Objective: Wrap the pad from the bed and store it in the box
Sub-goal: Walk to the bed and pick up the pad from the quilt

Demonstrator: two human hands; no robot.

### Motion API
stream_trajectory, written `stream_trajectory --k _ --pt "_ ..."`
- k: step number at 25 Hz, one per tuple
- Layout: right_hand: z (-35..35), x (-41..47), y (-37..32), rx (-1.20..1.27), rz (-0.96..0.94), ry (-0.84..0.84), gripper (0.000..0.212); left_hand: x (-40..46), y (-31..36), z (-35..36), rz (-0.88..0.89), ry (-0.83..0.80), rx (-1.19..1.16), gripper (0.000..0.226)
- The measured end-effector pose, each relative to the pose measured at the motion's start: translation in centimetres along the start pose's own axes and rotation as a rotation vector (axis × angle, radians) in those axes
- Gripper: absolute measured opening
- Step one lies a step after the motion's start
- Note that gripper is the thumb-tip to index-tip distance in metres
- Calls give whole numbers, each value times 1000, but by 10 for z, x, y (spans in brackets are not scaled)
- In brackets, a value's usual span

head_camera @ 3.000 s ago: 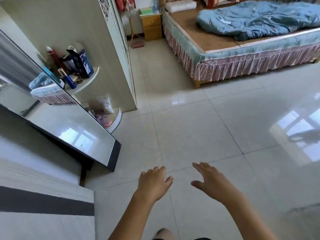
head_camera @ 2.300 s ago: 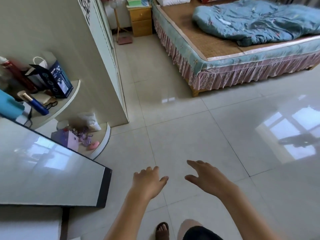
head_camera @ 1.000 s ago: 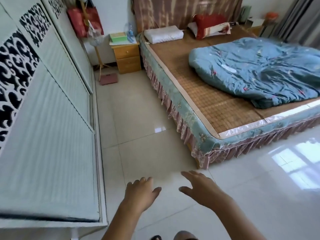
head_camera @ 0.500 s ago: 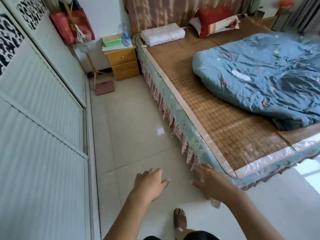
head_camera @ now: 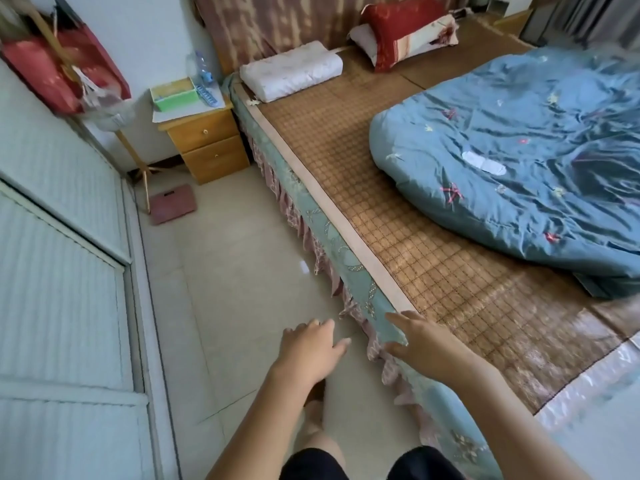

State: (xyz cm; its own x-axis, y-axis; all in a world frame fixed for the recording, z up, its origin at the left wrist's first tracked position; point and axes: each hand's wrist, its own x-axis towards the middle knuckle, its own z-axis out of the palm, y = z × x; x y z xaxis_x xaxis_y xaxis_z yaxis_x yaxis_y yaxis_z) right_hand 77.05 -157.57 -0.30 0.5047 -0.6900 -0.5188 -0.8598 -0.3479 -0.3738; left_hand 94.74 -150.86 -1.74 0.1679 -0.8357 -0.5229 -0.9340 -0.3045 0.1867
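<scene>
A small white oblong pad (head_camera: 483, 163) lies on the rumpled blue quilt (head_camera: 519, 150) on the bed, far beyond both hands. The quilt rests on a brown woven mat (head_camera: 398, 216) that covers the bed. My left hand (head_camera: 311, 348) hovers over the floor beside the bed, fingers apart and empty. My right hand (head_camera: 422, 344) is spread open over the bed's near edge (head_camera: 349, 268), at the green valance, holding nothing. A green box (head_camera: 175, 95) sits on the wooden nightstand (head_camera: 207, 143) at the head of the bed.
A white wardrobe (head_camera: 62, 271) lines the left side, leaving a narrow tiled aisle (head_camera: 242, 271). A pink scale (head_camera: 173, 204) lies on the floor by the nightstand. A white pillow (head_camera: 291, 69) and a red pillow (head_camera: 405, 27) lie at the headboard. My legs show at the bottom.
I have walked from the mirror area across the floor to the bed's side. The bed now fills the right of the view, and my right hand has reached its edge.
</scene>
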Motion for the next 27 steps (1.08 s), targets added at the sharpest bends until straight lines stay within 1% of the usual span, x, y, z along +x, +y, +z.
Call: stream_trajectory --k 4,7,13,17,20,24,27 --pt "-41 63 -12 80 101 41 54 86 -16 -58 109 -63 64 50" --pt "-74 104 -11 131 183 98 58 151 -18 -101 204 -81 148 48" --pt "-114 167 21 241 362 120 59 256 16 -143 349 -186 287 48" --pt "-147 223 72 319 421 191 58 345 64 -167 465 -192 411 46" --pt "-172 259 107 367 473 203 58 399 98 -181 508 -217 473 46" --pt "-214 311 168 433 548 252 58 491 172 -203 593 -227 575 47" --pt "-243 346 209 466 608 266 61 549 226 -213 653 -255 581 48"
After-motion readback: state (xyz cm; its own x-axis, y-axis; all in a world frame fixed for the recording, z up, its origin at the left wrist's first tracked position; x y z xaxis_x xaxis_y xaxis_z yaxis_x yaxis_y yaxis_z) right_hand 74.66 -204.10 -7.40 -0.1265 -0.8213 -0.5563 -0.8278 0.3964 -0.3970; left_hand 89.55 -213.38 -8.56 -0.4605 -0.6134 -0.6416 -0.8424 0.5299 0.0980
